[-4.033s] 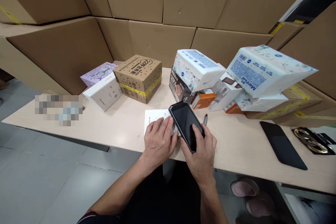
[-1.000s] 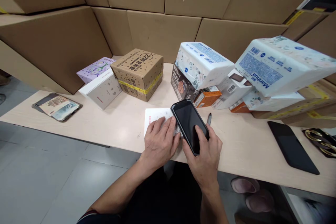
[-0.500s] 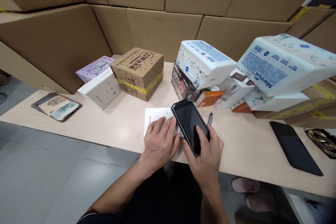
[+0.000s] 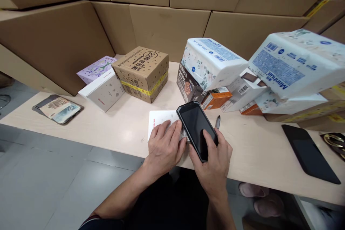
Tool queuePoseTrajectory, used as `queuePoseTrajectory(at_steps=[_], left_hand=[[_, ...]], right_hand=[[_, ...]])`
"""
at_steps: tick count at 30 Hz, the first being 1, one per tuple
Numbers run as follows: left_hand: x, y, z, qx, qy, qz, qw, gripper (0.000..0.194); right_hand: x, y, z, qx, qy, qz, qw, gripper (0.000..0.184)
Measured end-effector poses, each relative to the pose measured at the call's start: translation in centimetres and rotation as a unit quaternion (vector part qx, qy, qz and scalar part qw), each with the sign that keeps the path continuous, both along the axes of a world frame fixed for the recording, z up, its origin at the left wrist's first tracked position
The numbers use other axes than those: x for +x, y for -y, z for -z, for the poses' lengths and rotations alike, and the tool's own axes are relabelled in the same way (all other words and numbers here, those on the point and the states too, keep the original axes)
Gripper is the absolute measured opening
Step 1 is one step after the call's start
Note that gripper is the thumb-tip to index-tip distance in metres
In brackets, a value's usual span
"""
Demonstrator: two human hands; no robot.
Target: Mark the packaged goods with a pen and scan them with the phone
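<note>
A black smartphone (image 4: 194, 124) with a dark screen is tilted in my right hand (image 4: 211, 158). That hand grips its lower end, with a finger lying over the screen. My left hand (image 4: 164, 145) rests on a white box (image 4: 159, 116) with red print, its fingers stretched out and lying flat. The left fingertips come close to the phone's left edge; whether they touch it I cannot tell. Much of the white box is hidden under the left hand and the phone. Just beyond my right fingers lies a grey and black pen (image 4: 217, 122).
A brown carton (image 4: 141, 70), a white box (image 4: 104, 91) and a purple box (image 4: 94, 70) stand back left. Banknotes (image 4: 60, 109) lie at left. Tissue packs (image 4: 212, 63) top several boxes at right, near a black tablet-like slab (image 4: 309, 154). Cardboard (image 4: 151, 28) walls the back.
The view has shifted slightly, so things at the right appear farther right. The phone and my right hand sit a touch farther right; my left hand stays put.
</note>
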State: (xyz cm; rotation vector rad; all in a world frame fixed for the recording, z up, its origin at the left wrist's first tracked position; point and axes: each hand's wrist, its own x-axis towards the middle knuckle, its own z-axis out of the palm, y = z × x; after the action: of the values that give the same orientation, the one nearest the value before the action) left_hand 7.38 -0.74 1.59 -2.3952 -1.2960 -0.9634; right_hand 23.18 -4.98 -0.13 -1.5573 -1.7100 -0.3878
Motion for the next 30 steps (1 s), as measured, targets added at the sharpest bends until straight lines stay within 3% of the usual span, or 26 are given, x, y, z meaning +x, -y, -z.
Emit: queuePoseTrajectory(at_steps=[30], left_hand=[[0.23, 0.03, 0.08, 0.01, -0.007, -0.019, 1.0, 0.045]], right_hand=[[0.05, 0.16, -0.2, -0.019, -0.007, 0.003, 1.0, 0.052]])
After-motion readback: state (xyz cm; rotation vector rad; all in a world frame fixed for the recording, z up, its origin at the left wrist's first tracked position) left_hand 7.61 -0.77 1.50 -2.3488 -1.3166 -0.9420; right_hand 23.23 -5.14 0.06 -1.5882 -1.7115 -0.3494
